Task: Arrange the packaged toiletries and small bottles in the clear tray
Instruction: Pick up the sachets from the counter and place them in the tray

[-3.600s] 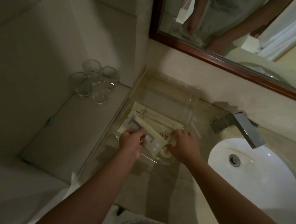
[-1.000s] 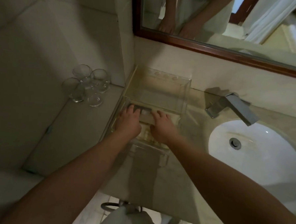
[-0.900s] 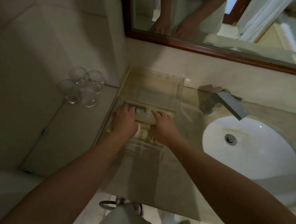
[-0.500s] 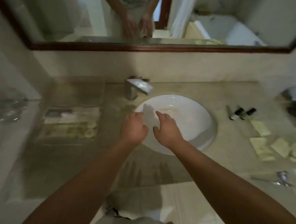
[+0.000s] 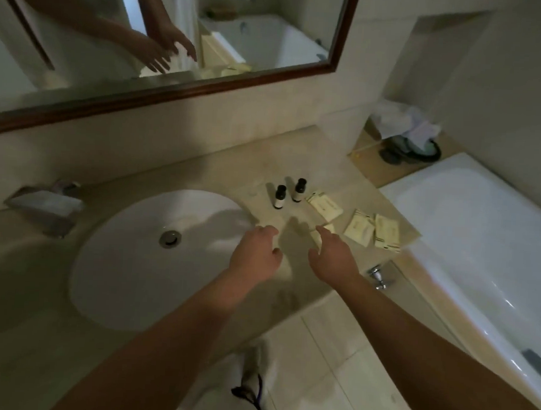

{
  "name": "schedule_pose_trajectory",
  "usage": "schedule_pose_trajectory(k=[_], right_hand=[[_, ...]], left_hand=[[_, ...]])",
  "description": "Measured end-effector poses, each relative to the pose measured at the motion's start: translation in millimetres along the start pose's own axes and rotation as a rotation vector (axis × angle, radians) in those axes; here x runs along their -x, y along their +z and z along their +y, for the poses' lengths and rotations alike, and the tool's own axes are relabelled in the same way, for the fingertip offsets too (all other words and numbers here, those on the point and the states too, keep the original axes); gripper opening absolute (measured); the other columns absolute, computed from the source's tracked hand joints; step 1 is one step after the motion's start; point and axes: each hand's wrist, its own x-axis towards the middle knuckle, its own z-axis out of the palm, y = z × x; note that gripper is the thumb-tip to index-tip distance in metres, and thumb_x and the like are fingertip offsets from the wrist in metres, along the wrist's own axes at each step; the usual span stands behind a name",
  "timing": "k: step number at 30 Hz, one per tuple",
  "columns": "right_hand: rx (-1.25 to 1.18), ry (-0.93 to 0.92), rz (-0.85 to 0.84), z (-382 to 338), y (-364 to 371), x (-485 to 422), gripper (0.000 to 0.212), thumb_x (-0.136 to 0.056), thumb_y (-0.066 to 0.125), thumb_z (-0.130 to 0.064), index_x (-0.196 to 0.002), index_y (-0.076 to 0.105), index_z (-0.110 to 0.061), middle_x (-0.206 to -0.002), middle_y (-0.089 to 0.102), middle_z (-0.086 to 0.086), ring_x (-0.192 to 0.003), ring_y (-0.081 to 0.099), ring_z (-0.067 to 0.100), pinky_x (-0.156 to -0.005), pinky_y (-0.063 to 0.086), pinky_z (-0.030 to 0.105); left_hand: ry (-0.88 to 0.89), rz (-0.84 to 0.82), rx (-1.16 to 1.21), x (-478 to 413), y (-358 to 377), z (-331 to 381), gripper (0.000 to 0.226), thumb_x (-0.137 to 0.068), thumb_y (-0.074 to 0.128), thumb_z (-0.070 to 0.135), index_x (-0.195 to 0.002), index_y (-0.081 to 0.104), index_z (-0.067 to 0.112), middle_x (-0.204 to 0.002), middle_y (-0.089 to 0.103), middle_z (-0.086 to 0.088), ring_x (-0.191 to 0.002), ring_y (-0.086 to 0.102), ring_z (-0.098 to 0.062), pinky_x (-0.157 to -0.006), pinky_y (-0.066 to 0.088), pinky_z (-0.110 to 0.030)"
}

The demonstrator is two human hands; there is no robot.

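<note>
Both forearms reached out over the counter (image 5: 240, 159) edge. Left hand (image 5: 255, 254) and right hand (image 5: 333, 260) empty, fingers (image 5: 266, 231) spread and released, grasping nothing. Hovered side by side just short of the loose items, likely set for a 2-handed pickup. Right fingertips just beside a partly hidden packet (image 5: 329, 228). Past that, 3 cream packets: 1 long (image 5: 324, 205), 2 squarish (image 5: 359, 230) (image 5: 387, 232), the squarish pair touching or overlapping, all flat on the counter right of the sink (image 5: 127, 279). Behind them 2 small dark-capped bottles (image 5: 279, 196) (image 5: 299, 190), upright, close together, not touching. Sink basin dry-looking, nothing in it. Clear tray out of frame; contents could not be told. Bathtub (image 5: 469, 215) at right. Mirror (image 5: 165, 33) at far back.
</note>
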Motion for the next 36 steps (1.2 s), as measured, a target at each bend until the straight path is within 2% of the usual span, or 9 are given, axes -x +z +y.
schedule_pose_trajectory(k=[6,9,11,14,22,26,29,33,36], right_hand=[[0.048,0.151,-0.001,65,-29,-58,0.062,-0.084,0.062,-0.024,-0.142,0.041,-0.014,-0.132,0.055,0.017,-0.119,0.053,0.036,-0.097,0.046,0.041],[0.055,0.236,0.021,92,-48,-86,0.066,-0.082,0.068,-0.026,-0.142,0.041,-0.015,-0.132,0.054,0.016,-0.121,0.052,0.034,-0.098,0.044,0.04],[0.099,0.264,-0.019,106,-55,-100,0.07,-0.08,0.071,-0.029,-0.141,0.039,-0.015,-0.131,0.053,0.017,-0.121,0.051,0.035,-0.099,0.044,0.041],[0.161,0.236,-0.071,123,-59,-123,0.075,-0.076,0.073,-0.032,-0.14,0.039,-0.014,-0.128,0.055,0.016,-0.117,0.052,0.035,-0.095,0.047,0.041],[0.3,0.043,-0.126,142,-57,-172,0.076,-0.073,0.077,-0.039,-0.136,0.041,-0.016,-0.131,0.05,0.015,-0.122,0.045,0.034,-0.096,0.044,0.042],[0.409,-0.126,-0.15,137,-62,-186,0.053,-0.075,0.072,-0.04,-0.117,0.055,-0.015,-0.114,0.063,0.01,-0.112,0.053,0.035,-0.087,0.044,0.038],[0.417,-0.215,-0.25,125,-72,-184,0.028,-0.082,0.058,-0.026,-0.107,0.06,-0.015,-0.106,0.066,0.011,-0.109,0.053,0.035,-0.086,0.043,0.038],[0.409,-0.31,-0.333,82,-88,-169,0.027,-0.083,0.056,-0.026,-0.109,0.059,-0.021,-0.11,0.063,0.007,-0.108,0.049,0.031,-0.081,0.043,0.035],[0.341,-0.479,-0.336,29,-86,-139,0.009,-0.083,0.059,-0.028,-0.091,0.057,-0.023,-0.092,0.063,0.001,-0.087,0.056,0.023,-0.064,0.04,0.029]], left_hand=[[0.01,-0.131,0.065,-79,52,41,0.045,-0.086,0.061,0.027,-0.128,0.051,0.016,-0.124,0.059,-0.011,-0.113,0.057,-0.028,-0.095,0.049,-0.04],[0.018,-0.17,0.099,-103,72,55,0.037,-0.083,0.065,0.035,-0.115,0.058,0.019,-0.108,0.064,-0.004,-0.098,0.062,-0.022,-0.084,0.055,-0.04],[0.037,-0.175,0.066,-113,85,60,0.043,-0.081,0.066,0.043,-0.117,0.056,0.021,-0.109,0.061,-0.002,-0.099,0.059,-0.02,-0.087,0.053,-0.039],[0.033,-0.182,-0.055,-125,104,68,0.054,-0.08,0.064,0.046,-0.124,0.048,0.018,-0.12,0.054,-0.006,-0.111,0.051,-0.023,-0.097,0.043,-0.037],[-0.208,-0.189,-0.219,-136,122,91,0.052,-0.079,0.069,0.039,-0.121,0.049,0.017,-0.121,0.055,-0.006,-0.11,0.051,-0.025,-0.088,0.044,-0.035],[-0.385,-0.145,-0.025,-131,114,94,0.037,-0.078,0.072,0.024,-0.11,0.059,0.013,-0.11,0.061,-0.008,-0.102,0.058,-0.025,-0.08,0.048,-0.033],[-0.577,-0.053,0.227,-115,99,89,0.025,-0.08,0.066,0.017,-0.104,0.058,0.014,-0.098,0.06,-0.004,-0.089,0.058,-0.02,-0.072,0.049,-0.032],[-0.744,0.099,0.525,-78,73,73,0.014,-0.082,0.062,0.012,-0.094,0.059,0.008,-0.096,0.063,-0.012,-0.09,0.064,-0.027,-0.078,0.058,-0.042],[-0.775,0.314,0.757,-35,48,52,0.015,-0.083,0.059,0.005,-0.098,0.062,0.005,-0.099,0.066,-0.018,-0.091,0.066,-0.031,-0.079,0.057,-0.045]])
